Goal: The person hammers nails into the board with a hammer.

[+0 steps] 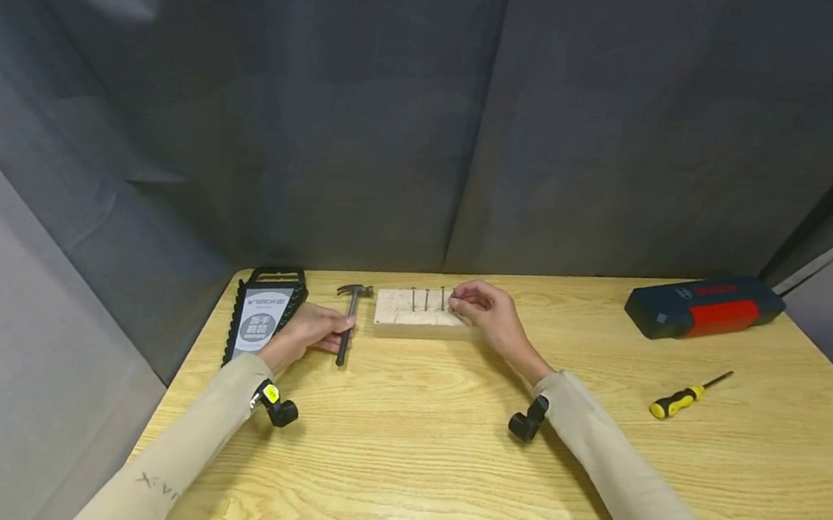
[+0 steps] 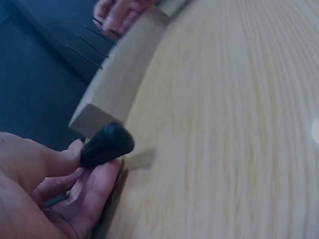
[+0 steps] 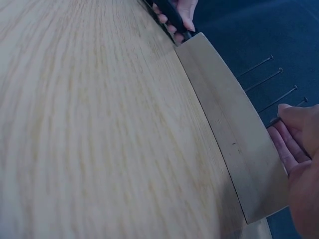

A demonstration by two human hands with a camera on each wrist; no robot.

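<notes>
My left hand grips a claw hammer by its dark handle, thumb on one side and fingers on the other. The hammer's metal head points to the back of the table. In the left wrist view the rounded butt of the handle faces the camera. A pale wooden block lies to the right of the hammer, with several thin nails standing upright in a row. Over the block's right part, my right hand pinches a nail between thumb and fingers; its lower part is hidden.
A black wrench rack with a printed label lies left of the left hand. At the right are a yellow and black screwdriver and a dark blue and red case. A dark curtain hangs behind the wooden table.
</notes>
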